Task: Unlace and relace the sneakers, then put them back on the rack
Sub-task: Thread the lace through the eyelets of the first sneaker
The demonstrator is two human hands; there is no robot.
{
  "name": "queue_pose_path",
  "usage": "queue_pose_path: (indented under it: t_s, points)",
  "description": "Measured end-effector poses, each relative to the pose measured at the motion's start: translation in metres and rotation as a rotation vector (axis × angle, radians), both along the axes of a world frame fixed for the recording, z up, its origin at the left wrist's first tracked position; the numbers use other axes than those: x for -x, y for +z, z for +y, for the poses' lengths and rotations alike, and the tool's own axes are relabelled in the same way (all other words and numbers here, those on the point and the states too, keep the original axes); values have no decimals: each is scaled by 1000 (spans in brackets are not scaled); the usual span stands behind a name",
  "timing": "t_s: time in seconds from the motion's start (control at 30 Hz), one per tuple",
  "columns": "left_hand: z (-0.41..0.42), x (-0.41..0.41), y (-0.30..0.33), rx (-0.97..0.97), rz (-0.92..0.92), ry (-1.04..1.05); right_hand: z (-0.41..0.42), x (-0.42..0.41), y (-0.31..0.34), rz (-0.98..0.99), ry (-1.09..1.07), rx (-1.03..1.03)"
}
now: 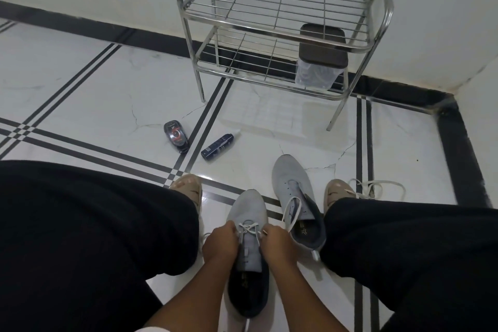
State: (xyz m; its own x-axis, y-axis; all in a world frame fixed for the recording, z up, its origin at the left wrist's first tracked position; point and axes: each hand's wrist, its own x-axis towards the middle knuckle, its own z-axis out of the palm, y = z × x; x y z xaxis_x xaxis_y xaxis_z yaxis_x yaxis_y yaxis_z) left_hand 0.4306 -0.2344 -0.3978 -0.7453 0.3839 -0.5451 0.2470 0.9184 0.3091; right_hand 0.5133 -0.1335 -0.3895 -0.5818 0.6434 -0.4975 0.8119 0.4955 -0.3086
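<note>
At the lower centre of the frame, a grey sneaker (pixel 249 226) stands on the tiled floor between both hands. The left hand (pixel 221 244) and right hand (pixel 277 246) each seem to pinch its white lace (pixel 249 229). The second sneaker (pixel 293 197) lies just right, the metal rack (pixel 283 35) at upper centre.

Both forearms reaching down, left hand (pixel 221 241) and right hand (pixel 277 244) curled, fingers pinching
</note>
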Motion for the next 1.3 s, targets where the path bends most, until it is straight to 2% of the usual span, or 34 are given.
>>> queue_pose_path:
  t_s: [0.13, 0.23, 0.37, 0.47, 0.53, 0.63, 0.67, 0.73, 0.8, 0.87, 1.03, 1.3]
  points:
    - [1, 3, 4, 40, 49, -3, 6, 0, 7, -5, -214, -43]
    - [4, 2, 8, 37, 61, 13, 5, 1, 8, -15, -232, -23]
    - [5, -4, 9, -25, -13, 146, 6, 21, 33, 244, -344, -74]
    - [6, -14, 10, 13, -10, 67, 25, 48, 69, 432, -355, -148]
    - [5, -18, 9, 26, -3, 63, 39, 62, 87, 509, -278, -94]
    - [1, -22, 7, -16, -53, 218, 38, 67, 90, 580, -263, 97]
    - [-1, -21, 7, -58, -82, 287, 31, 65, 83, 542, -280, 153]
    - [-4, -18, 5, -171, -146, 397, 16, 54, 61, 337, -258, 217]
    - [-6, -14, 3, -248, -197, 446, 0, 36, 38, 124, -165, 194]
    - [-8, -10, 1, -270, -247, 479, -15, 22, 23, 30, -119, 126]
    - [-8, -8, -5, -270, -284, 503, -25, 19, 21, 41, -262, 135]
    - [-5, -9, -5, -253, -251, 499, -29, 20, 16, 48, -129, 16]
